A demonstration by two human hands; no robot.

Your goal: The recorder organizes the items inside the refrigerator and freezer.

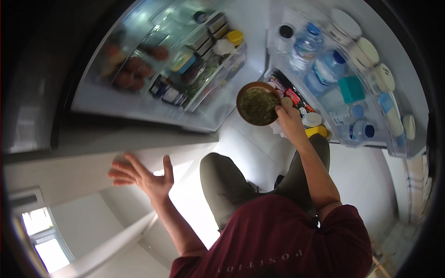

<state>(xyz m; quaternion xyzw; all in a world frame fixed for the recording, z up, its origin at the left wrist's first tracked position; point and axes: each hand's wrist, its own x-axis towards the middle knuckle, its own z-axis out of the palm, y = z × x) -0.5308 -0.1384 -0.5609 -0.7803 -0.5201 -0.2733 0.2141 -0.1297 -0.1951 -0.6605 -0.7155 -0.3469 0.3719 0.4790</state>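
Observation:
In my right hand [290, 123] is a round brown bowl [240, 110], gripped at its rim. Dried green herbs or leaves [259, 104] fill it. The bowl hangs over the floor between the refrigerator's inside and its swung-out door, near the lower door shelf. My left hand [147, 177] is raised with fingers spread and nothing in it, beside a pale panel [69, 166] left of my knees; whether it touches the panel I cannot tell. Under the bowl, a white crumpled bag [277, 129] shows in part.
The refrigerator door shelves [377, 140] hold water bottles [306, 48], white-lidded jars [347, 22] and a teal box [351, 89]. Small packets and a yellow container [316, 132] crowd the lower door shelf. Inside are stacked boxes [201, 41], a yellow-lidded tub [235, 37] and blurred reddish round produce [134, 71].

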